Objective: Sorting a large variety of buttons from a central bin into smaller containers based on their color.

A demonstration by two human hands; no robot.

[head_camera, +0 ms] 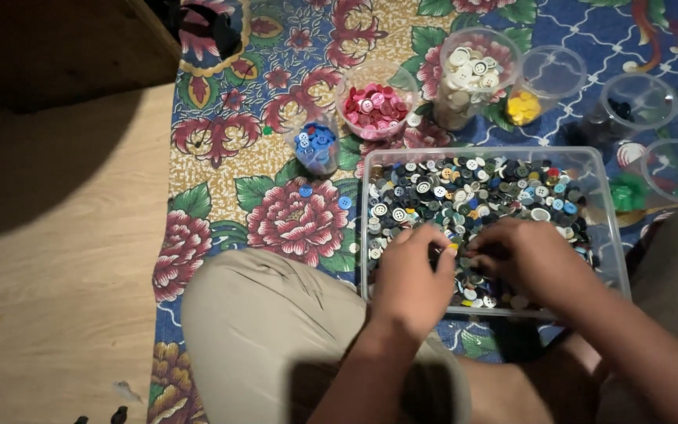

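Seen from the head view, both your hands are down in the clear rectangular tub [606, 228], which sits on the flowered mat [221, 165] just ahead of your bent knee [276, 330]. It holds the mixed buttons [472, 188], a loose heap of grey, white, black and blue pieces spread across its whole floor.

Your left hand [411, 279] rests over the near left part of the heap, fingers curled downward onto the buttons. Your right hand [531, 259] lies beside it, fingers bent toward the left hand so that the fingertips of both nearly meet. Something small appears pinched between them, but the spot is dark and I cannot tell whether either hand truly grips a button.

Beyond the tub's far rim stand the sorted cups: a blue-button cup [315, 145], a pink-button cup [374, 106], a tall white-button cup [468, 78], a tilted yellow-button cup [539, 86], a dark-button cup [629, 102] and a green-button cup [661, 180]. They sit in an arc just beyond the tub, one colour to each.

Two stray blue buttons [323, 196] lie on the mat between tub and blue cup. Open room lies left, on the wooden floor [56, 275]; the right side is crowded by cups and your other leg.
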